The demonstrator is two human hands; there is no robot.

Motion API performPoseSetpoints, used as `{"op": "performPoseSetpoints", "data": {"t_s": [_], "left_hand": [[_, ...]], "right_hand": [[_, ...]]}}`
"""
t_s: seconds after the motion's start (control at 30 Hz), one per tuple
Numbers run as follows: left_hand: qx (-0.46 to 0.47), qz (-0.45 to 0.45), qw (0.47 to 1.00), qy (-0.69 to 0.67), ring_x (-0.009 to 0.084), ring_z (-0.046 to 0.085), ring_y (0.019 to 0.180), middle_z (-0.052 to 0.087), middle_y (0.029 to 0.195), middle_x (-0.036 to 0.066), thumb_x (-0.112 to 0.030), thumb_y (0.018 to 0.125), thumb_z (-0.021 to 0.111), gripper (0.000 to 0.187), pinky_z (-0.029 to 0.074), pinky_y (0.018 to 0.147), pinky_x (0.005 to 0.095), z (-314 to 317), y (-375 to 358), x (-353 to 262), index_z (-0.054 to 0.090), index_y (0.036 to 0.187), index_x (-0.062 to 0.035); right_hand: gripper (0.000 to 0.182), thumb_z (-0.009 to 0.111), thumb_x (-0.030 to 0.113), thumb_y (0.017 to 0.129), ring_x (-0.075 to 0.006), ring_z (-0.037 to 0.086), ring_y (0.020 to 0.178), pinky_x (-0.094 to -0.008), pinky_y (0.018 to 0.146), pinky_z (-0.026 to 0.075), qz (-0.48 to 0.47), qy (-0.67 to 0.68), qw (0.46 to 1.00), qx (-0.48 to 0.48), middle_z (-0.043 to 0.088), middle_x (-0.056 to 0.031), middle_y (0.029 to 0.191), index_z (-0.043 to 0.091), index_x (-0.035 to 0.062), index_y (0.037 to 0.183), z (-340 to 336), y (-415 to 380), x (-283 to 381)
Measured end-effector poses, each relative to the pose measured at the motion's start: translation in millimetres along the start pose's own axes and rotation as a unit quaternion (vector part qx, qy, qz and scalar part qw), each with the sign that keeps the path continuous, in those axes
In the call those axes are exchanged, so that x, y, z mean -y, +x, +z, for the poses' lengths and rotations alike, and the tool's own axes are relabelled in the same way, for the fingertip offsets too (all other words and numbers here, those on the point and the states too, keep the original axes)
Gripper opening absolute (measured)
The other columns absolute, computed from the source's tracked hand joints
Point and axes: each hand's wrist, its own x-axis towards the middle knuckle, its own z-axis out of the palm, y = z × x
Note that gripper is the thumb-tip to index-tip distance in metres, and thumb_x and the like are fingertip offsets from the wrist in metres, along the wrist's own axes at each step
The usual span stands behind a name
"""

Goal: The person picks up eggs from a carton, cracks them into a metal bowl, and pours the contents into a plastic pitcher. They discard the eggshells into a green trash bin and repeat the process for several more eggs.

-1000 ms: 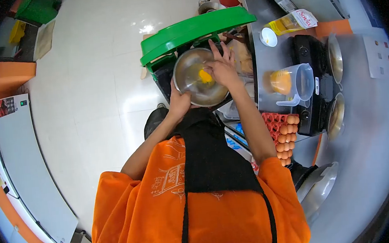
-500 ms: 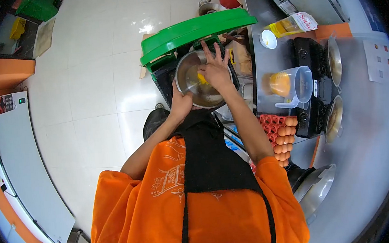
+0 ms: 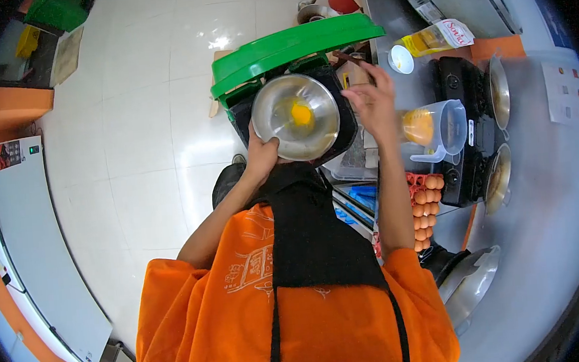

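A steel mixing bowl [image 3: 270, 107] is held over a black bin [image 3: 350, 132] with a green lid. An egg yolk [image 3: 301, 115] lies in clear liquid at the bottom of the bowl. My left hand [image 3: 261, 157] grips the bowl's near left rim, thumb on top and fingers hidden beneath. To the right of the bowl, my right hand [image 3: 375, 106] is in the air, slightly blurred, its fingers apart and bent with nothing seen in them. Just beyond it on the counter stands a clear measuring jug [image 3: 450, 127] with yellow-orange liquid inside.
On the steel counter [image 3: 389, 27] at right are a small white bowl [image 3: 400, 59], an oil pouch [image 3: 436, 37] and a black stove [image 3: 460, 140] with pans. Brown eggs [image 3: 428, 208] sit in a red tray. The green lid [image 3: 293, 51] stands raised behind the bowl.
My right hand has come out of the bowl and moved right, over the counter's edge. The bowl has shifted slightly left in my left hand, and the yolk now shows fully.
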Motion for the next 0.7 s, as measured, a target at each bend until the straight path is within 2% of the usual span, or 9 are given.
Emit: {"op": "performPoseSetpoints", "data": {"t_s": [0.1, 0.17, 0.23, 0.27, 0.33, 0.37, 0.47, 0.57, 0.7], "left_hand": [[-0.003, -0.038, 0.999, -0.015, 0.0384, 0.057, 0.107, 0.044, 0.126, 0.02, 0.007, 0.079, 0.042, 0.076, 0.061, 0.06, 0.0438, -1.9, -3.4, -11.7, 0.01, 0.144, -0.0147], [-0.006, -0.033, 0.999, 0.015, 0.0358, 0.056, 0.109, 0.046, 0.125, 0.02, 0.007, 0.078, 0.043, 0.075, 0.06, 0.067, 0.0424, -3.3, -4.6, -18.1, 0.013, 0.144, -0.0125], [-0.001, -0.014, 0.999, 0.032, 0.0328, 0.056, 0.109, 0.047, 0.125, 0.019, 0.007, 0.078, 0.043, 0.073, 0.057, 0.075, 0.0401, -7.0, -0.2, -14.9, 0.017, 0.143, -0.0095], [0.006, 0.001, 0.999, 0.032, 0.031, 0.056, 0.109, 0.048, 0.125, 0.019, 0.007, 0.077, 0.044, 0.071, 0.055, 0.08, 0.0384, -11.5, 4.8, -2.9, 0.019, 0.142, -0.0077], [0.014, 0.007, 0.999, 0.035, 0.0276, 0.056, 0.108, 0.05, 0.124, 0.018, 0.007, 0.076, 0.045, 0.069, 0.05, 0.087, 0.0352, -7.3, 7.2, -2.8, 0.024, 0.14, -0.0041], [0.011, 0.0, 0.999, 0.037, 0.026, 0.056, 0.107, 0.051, 0.124, 0.018, 0.007, 0.075, 0.045, 0.067, 0.048, 0.09, 0.0336, -0.8, 1.7, -13.4, 0.027, 0.139, -0.0023], [0.031, 0.009, 0.999, 0.029, 0.0238, 0.056, 0.107, 0.052, 0.122, 0.017, 0.007, 0.073, 0.046, 0.066, 0.045, 0.092, 0.0318, 1.4, 8.9, -8.1, 0.03, 0.137, 0.0007], [0.052, 0.005, 0.998, 0.025, 0.0229, 0.055, 0.107, 0.053, 0.121, 0.016, 0.006, 0.073, 0.047, 0.065, 0.044, 0.092, 0.0314, 8.7, 11.9, -4.8, 0.031, 0.136, 0.002], [0.065, 0.009, 0.997, 0.048, 0.0228, 0.055, 0.108, 0.054, 0.12, 0.015, 0.006, 0.073, 0.047, 0.064, 0.044, 0.092, 0.0316, 16.0, 10.6, -9.3, 0.031, 0.135, 0.0023]], "right_hand": [[0.012, 0.073, 0.014, 0.076, -0.0344, 0.045, 0.119, -0.0422, 0.101, 0.035, 0.107, 0.064, 0.991, -0.052, 0.057, -0.0148, 0.122, 0.068, 0.0059, 0.084, -20.2, -15.4, 2.8], [0.009, 0.068, 0.011, 0.079, -0.0358, 0.045, 0.119, -0.0451, 0.1, 0.036, 0.242, 0.178, 0.95, -0.082, 0.056, -0.0169, 0.121, 0.066, 0.0049, 0.086, 0.8, -42.4, -10.6], [0.011, 0.064, 0.01, 0.08, -0.0369, 0.048, 0.116, -0.0463, 0.099, 0.037, 0.349, 0.294, 0.889, -0.022, 0.056, -0.0204, 0.12, 0.064, 0.0019, 0.089, 57.1, -84.0, -37.6], [0.015, 0.063, 0.011, 0.08, -0.0372, 0.05, 0.115, -0.0462, 0.099, 0.038, 0.195, 0.044, 0.978, 0.06, 0.056, -0.0214, 0.121, 0.063, 0.0018, 0.093, 110.1, -135.9, -66.4], [0.025, 0.06, 0.013, 0.081, -0.0375, 0.05, 0.117, -0.0452, 0.101, 0.038, 0.051, -0.101, 0.966, 0.231, 0.052, -0.023, 0.126, 0.063, 0.0021, 0.103, 131.6, -166.9, -62.4], [0.031, 0.059, 0.014, 0.081, -0.0375, 0.049, 0.12, -0.0442, 0.103, 0.037, 0.072, 0.015, 0.946, 0.316, 0.05, -0.0237, 0.13, 0.062, 0.0027, 0.109, 114.8, -163.2, -36.5], [0.043, 0.062, 0.011, 0.082, -0.0358, 0.046, 0.122, -0.0397, 0.105, 0.035, 0.315, 0.17, 0.844, 0.4, 0.051, -0.0227, 0.127, 0.054, 0.0036, 0.123, 109.2, -177.6, -15.0], [0.036, 0.06, 0.018, 0.086, -0.0347, 0.048, 0.12, -0.0385, 0.103, 0.037, 0.215, 0.239, 0.861, 0.394, 0.052, -0.0222, 0.126, 0.058, 0.0048, 0.12, 65.9, -192.0, 24.9], [0.031, 0.057, 0.025, 0.091, -0.034, 0.049, 0.12, -0.038, 0.101, 0.038, 0.251, 0.246, 0.826, 0.441, 0.051, -0.0221, 0.13, 0.063, 0.0064, 0.115, 31.3, -214.6, 39.3]]}}
